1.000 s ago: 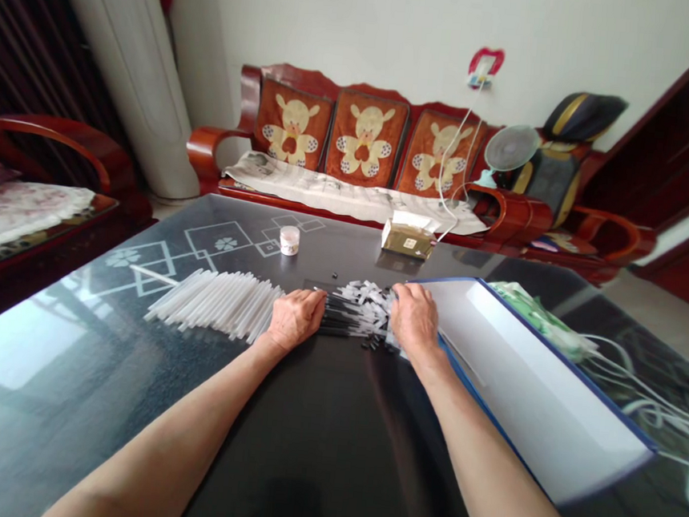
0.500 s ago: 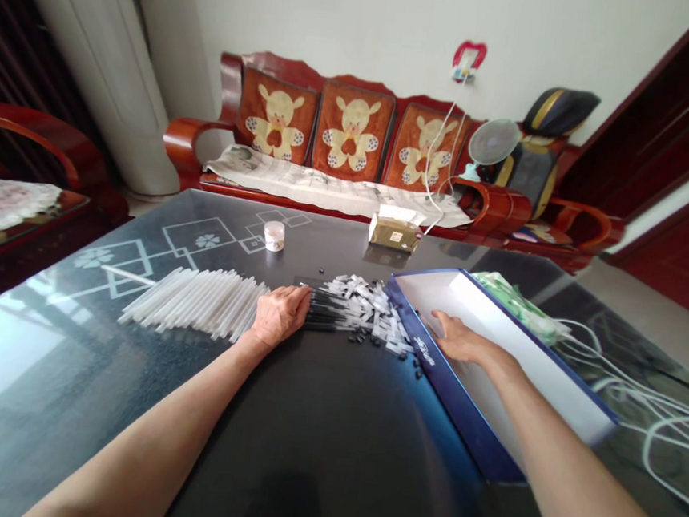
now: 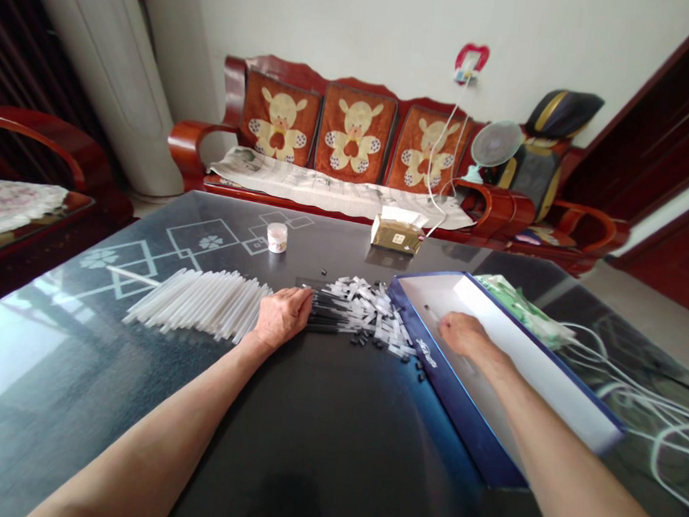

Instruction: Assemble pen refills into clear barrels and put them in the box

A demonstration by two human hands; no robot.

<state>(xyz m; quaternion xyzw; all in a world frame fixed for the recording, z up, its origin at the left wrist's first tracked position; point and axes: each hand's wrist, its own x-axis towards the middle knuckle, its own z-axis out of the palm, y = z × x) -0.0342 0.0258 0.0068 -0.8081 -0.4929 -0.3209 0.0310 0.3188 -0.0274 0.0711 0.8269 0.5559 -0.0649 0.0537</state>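
Note:
My left hand [image 3: 282, 317] rests on the table with its fingers curled in; whatever it may hold is hidden. Beside it on the left lies a row of whitish translucent tubes [image 3: 201, 302]. Just right of its fingertips are thin black sticks [image 3: 330, 318], then a heap of short white pieces [image 3: 376, 305] with small black caps [image 3: 361, 340] scattered along the near side. Inside a blue box with a white interior [image 3: 552, 365], my right hand [image 3: 464, 335] has its fingers closed. A slim piece with a dark end [image 3: 428, 308] shows by its fingertips, partly hidden and blurred.
A small round white jar [image 3: 277, 238] and a gold tissue box [image 3: 397, 235] stand towards the table's far side. Right of the blue box lie a green and white packet [image 3: 521, 310] and loops of white cable [image 3: 639, 405]. A wooden sofa [image 3: 355, 139] stands beyond the table.
My right hand has moved slightly right inside the box, and its fingers have gone from stretched out to curled. My left hand stays closed in the same place. The view has shifted slightly.

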